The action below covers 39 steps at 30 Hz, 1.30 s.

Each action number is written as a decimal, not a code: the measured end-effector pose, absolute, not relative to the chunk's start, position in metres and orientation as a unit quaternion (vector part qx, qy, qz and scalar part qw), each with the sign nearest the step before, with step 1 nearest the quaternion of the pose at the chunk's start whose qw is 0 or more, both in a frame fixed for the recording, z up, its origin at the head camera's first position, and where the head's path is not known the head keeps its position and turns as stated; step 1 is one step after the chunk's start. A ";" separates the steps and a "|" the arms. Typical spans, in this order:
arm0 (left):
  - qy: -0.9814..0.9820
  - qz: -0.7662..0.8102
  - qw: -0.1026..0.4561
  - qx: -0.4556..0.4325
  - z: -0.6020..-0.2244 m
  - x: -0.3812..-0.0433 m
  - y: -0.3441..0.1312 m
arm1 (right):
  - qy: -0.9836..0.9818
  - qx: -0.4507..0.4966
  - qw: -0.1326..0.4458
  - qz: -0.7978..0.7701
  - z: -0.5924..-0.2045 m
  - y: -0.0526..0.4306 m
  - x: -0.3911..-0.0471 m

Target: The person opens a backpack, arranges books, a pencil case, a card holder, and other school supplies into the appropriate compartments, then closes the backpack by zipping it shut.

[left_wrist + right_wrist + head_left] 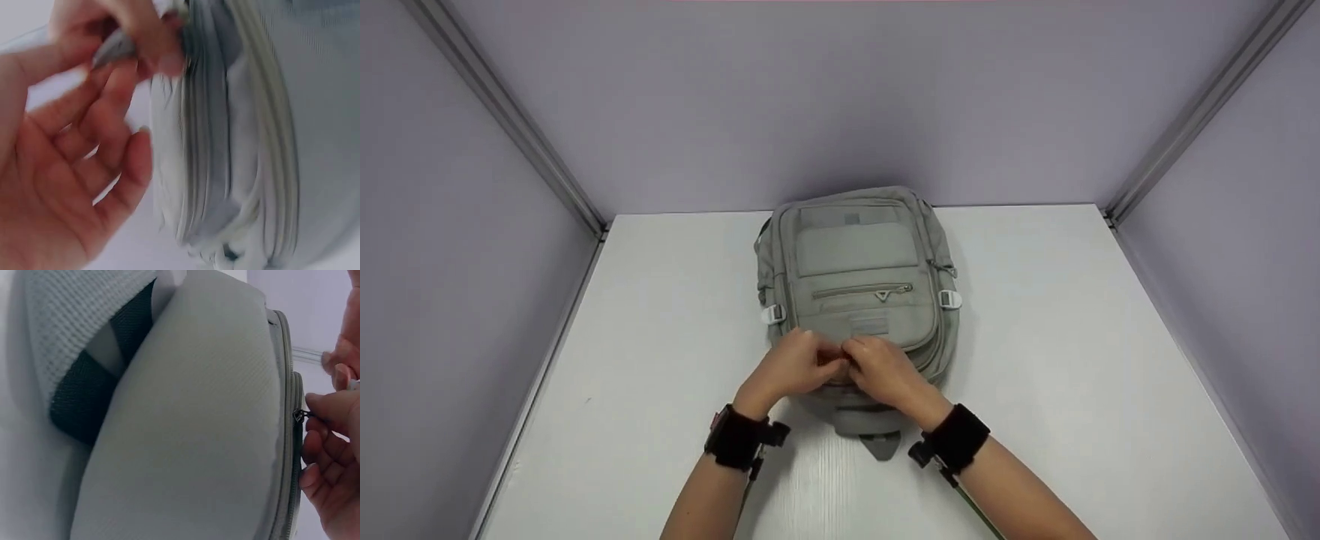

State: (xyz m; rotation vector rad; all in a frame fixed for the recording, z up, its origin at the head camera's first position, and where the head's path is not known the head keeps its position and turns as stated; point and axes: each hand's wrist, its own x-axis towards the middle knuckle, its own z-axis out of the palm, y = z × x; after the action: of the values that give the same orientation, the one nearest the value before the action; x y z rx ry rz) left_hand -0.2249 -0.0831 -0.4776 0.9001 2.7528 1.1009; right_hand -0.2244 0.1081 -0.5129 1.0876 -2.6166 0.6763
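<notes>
A grey-green backpack (859, 247) lies front side up, with both hands at its near end. My right hand (881, 367) pinches a small dark zipper pull (301, 415) on the zipper track (288, 455) along the bag's edge, clearest in the right wrist view. Close beside it, my left hand (802, 364) holds a small grey tab (117, 48) between its fingertips; the left wrist view shows this, slightly blurred. Layered zipper edges (194, 140) of the bag run past the left fingers. In the head view the fingers hide the spot where both hands meet.
The backpack lies on a white table (660, 337), its far end near the back wall (847, 97). A front pocket zipper (862, 290) and white side buckles (950, 299) show on it. A strap end (881, 445) sticks out towards me. Side walls stand left and right.
</notes>
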 end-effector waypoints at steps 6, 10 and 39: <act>0.898 0.293 -0.039 0.327 -0.489 -0.228 -0.090 | -0.891 0.353 0.123 0.259 -0.510 0.109 -0.223; 0.903 0.233 -0.110 0.343 -0.503 -0.230 -0.084 | -0.887 0.349 0.117 0.277 -0.509 0.109 -0.222; 0.893 0.170 -0.205 0.363 -0.511 -0.232 -0.082 | -0.920 0.239 0.049 0.307 -0.501 0.185 -0.222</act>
State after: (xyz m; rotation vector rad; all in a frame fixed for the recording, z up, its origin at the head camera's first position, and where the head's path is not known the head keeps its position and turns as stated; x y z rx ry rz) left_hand -0.2317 -0.0817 -0.5114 1.3196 3.2416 0.6162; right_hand -0.2223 0.1850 -0.5005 0.7276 -2.8041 0.9346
